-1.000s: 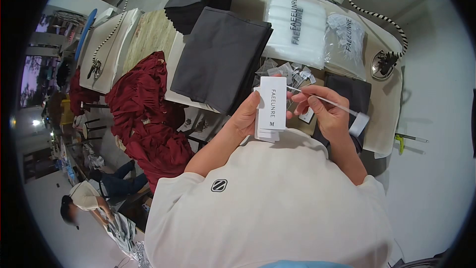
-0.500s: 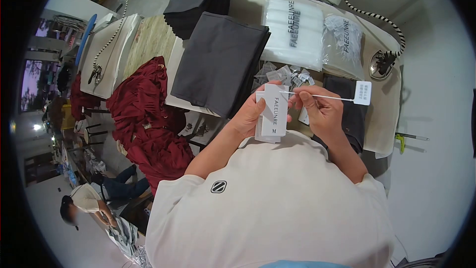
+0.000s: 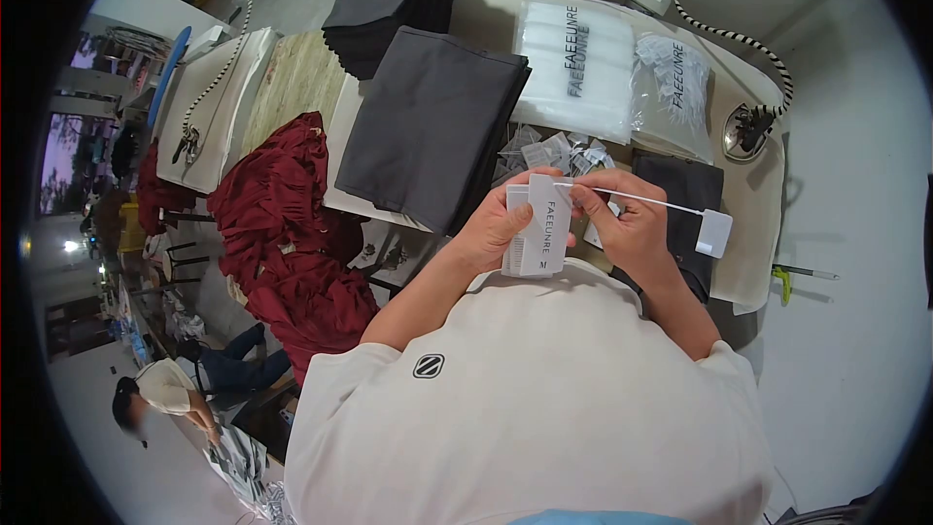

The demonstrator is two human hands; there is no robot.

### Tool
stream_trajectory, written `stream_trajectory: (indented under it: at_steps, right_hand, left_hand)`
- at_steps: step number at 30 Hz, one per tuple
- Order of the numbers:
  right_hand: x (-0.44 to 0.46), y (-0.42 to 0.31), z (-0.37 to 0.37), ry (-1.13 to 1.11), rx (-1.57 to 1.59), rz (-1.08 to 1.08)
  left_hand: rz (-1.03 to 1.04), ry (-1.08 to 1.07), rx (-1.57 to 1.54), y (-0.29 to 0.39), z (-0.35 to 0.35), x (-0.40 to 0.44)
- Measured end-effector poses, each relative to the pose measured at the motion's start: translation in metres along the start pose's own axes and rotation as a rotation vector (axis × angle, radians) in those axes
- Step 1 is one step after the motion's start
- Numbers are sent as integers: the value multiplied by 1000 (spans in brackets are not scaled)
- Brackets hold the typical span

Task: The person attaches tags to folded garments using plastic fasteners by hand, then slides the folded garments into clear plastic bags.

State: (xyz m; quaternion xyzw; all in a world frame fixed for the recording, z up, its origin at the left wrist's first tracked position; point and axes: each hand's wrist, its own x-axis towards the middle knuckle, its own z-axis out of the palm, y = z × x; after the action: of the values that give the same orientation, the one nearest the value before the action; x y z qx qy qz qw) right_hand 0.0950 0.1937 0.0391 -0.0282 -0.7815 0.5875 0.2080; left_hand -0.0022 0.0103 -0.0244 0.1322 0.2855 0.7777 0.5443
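My left hand is closed on a small stack of white hang tags printed FAEEUNRE and M. Beside it, my right hand pinches a white string at the top end of the tags. A small white label dangles from the string's far end, to the right of my right hand. Just beyond my hands lies a loose heap of white and grey tags. Folded dark trousers lie on the table behind my right hand, partly hidden by it.
Dark folded fabric and a taller dark stack are at the back left. Clear printed bags lie behind the tags, with an iron at right. Dark red garments hang at left. Another person works at lower left.
The tags have tilted slightly and shifted a little right. The label on the string has swung down and right, and its printed face no longer shows.
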Motion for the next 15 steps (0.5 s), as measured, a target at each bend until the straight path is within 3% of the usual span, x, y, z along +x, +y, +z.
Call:
stream_trajectory:
  at_steps: [6, 9, 15]
  right_hand:
    - [1, 6, -2, -22, -143, -103]
    - [3, 6, -1, 20, -281, -298]
    - [-3, 13, 4, 123, -293, -311]
  left_hand:
    - [-6, -7, 57, 4, 7, -2]
    - [22, 53, 213, 8, 15, -3]
    - [114, 70, 516, 14, 26, -6]
